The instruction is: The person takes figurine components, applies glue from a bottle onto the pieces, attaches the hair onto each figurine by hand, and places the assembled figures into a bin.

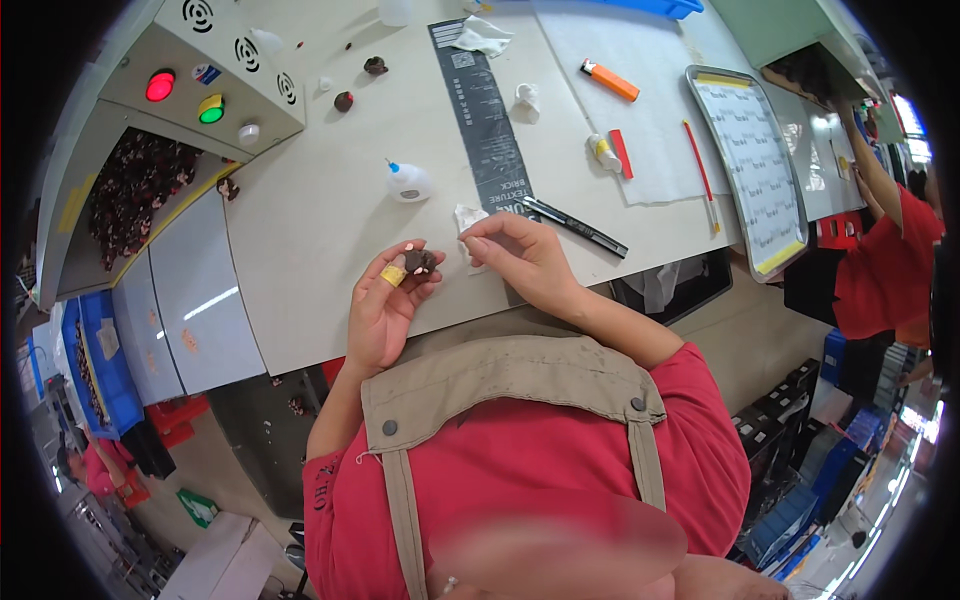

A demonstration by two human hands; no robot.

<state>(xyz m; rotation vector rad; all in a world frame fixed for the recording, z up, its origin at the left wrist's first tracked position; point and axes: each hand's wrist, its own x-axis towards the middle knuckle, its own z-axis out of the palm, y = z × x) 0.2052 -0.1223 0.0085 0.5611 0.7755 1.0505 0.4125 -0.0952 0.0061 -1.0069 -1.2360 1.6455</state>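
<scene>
Between the fingers and thumb of my left hand (375,315) is a small dark brown figurine (420,262) with pinkish spots. A yellow wrap (393,274) circles a digit of that hand. My right hand (525,262) is held just to the right of the figurine, its thumb and forefinger pinched together. What lies in the pinch, if anything, is too small to make out. A crumpled white tissue (468,216) is right beside those fingertips. Beyond both hands stands a white squeeze bottle (410,184) with a blue tip.
A black pen (575,227) lies right of the dark printed strip (485,130). Farther right are an orange lighter (610,80), a thin red brush (700,175) and a metal-rimmed tray (800,205). At left stands a machine (225,115) with lamps, brown pieces (140,190) heaped inside.
</scene>
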